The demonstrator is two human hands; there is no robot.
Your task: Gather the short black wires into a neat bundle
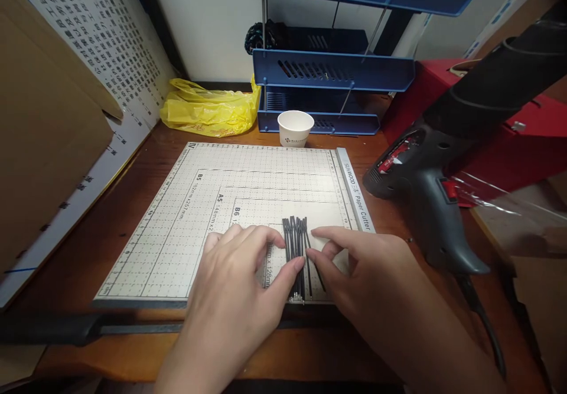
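Both hands, left (239, 276) and right (354, 264), pinch the gathered black strips (296, 246) square on the cutter (177, 222); none look cut yet.

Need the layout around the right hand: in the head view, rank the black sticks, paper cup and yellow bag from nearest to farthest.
From the right hand:
1. Black sticks, touching its fingertips, on the cutter board.
2. Paper cup, beyond the board's far edge.
3. Yellow bag, far left corner.
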